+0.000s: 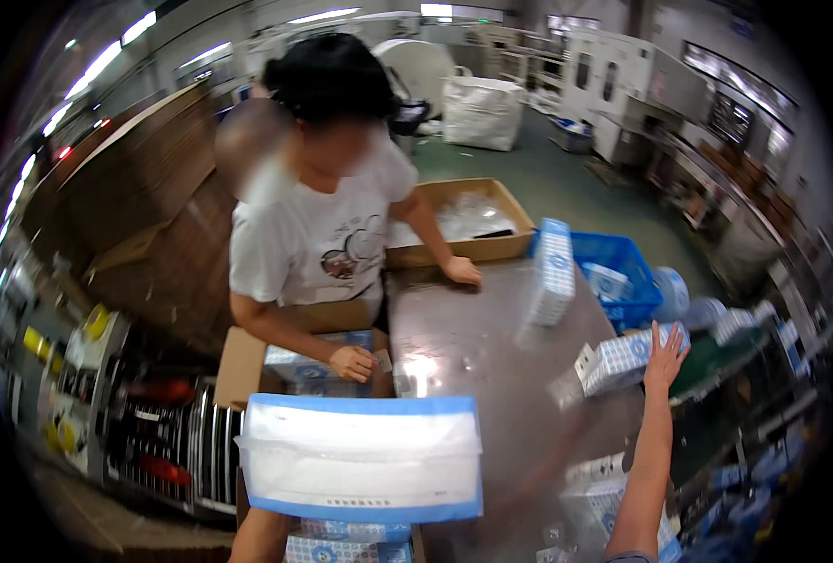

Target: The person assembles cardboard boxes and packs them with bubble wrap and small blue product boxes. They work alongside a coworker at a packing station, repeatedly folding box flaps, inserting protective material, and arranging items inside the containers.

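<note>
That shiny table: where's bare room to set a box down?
The table is bare in its middle, between the co-worker's hand and the upright blue-white box. The right edge is crowded: the right hand reaches a lying box beside the blue crate.

A single head-worn fisheye view looks down and forward from above the near edge of the counter (473, 347), close over it. Straight lines bend toward the dark round rim. The right hand (665, 352) enters from the lower edge, toward the counter's right edge.
</note>
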Motion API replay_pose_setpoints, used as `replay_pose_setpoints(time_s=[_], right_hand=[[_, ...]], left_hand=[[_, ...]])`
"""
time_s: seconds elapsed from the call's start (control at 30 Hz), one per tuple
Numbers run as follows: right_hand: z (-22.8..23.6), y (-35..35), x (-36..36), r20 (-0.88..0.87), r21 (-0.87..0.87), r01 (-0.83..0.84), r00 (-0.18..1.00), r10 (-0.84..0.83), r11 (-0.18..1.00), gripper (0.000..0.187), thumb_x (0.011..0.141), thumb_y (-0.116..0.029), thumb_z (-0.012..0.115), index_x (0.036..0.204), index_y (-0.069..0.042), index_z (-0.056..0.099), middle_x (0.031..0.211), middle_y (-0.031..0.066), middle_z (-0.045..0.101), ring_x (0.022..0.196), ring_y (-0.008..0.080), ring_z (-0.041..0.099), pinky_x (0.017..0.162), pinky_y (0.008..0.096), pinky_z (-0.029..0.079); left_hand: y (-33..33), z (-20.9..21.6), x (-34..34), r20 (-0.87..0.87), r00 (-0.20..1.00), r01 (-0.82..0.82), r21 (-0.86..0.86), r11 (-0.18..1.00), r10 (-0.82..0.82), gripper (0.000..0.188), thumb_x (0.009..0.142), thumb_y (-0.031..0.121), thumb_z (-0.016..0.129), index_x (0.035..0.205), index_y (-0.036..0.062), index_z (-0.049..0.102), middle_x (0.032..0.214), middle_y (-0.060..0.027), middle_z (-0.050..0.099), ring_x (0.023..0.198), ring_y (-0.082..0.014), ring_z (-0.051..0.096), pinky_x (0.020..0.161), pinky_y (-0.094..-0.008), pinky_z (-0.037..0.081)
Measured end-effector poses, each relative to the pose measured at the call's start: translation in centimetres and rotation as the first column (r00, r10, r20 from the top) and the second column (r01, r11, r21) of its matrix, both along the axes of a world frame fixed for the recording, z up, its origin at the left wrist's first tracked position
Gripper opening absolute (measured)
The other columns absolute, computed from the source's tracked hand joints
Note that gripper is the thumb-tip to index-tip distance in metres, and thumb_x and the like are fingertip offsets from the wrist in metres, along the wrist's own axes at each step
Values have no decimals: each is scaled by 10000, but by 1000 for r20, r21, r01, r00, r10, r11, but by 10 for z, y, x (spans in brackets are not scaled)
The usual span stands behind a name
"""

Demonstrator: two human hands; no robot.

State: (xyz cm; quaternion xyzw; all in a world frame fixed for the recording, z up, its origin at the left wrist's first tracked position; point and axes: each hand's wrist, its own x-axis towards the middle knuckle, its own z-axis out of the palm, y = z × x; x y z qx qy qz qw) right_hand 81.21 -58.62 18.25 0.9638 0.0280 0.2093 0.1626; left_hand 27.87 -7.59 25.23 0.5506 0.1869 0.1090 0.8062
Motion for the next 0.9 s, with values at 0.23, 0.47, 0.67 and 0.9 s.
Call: replay_pose_setpoints(time_s=[0.23,0.47,0.67,0.9], right_hand=[[-24,167,-21,-576,267,-391,668,472,881,896,537,-562,886,1248,-153,525,1351,151,533,1257,340,511,1114,724,174],[-24,187,-163,-461,611,-269,644,611,745,1263,583,-362,928,1578,-186,170,1271,257,570,1212,429,560,967,600,459],[-23,145,-207,-88,286,780,600,795,-557,506,921,-310,670,1316,-12,561,1223,165,660,1052,305,674,930,456,549],[24,200,-350,321,337,689,557,766,-642,594,911,-404,643,1355,-22,547,1259,172,647,1154,351,613,999,504,513]], left_hand=[[-20,11,-66,-38,983,-180,-24,983,179,860,613,175,942,1329,-12,504,1257,-110,613,1104,-230,608,966,-348,481],[-31,49,-91,-21,994,-86,412,907,103,794,612,178,935,1275,-25,548,1211,-109,628,1074,-220,613,946,-323,469],[-16,-22,-111,-281,959,259,915,308,30,711,533,219,873,1172,65,599,971,-103,594,939,-301,593,822,-458,452],[-71,-177,-76,-756,640,763,647,-2,-138,893,593,270,851,1396,133,484,1311,-120,497,1242,-327,471,943,-609,400]])
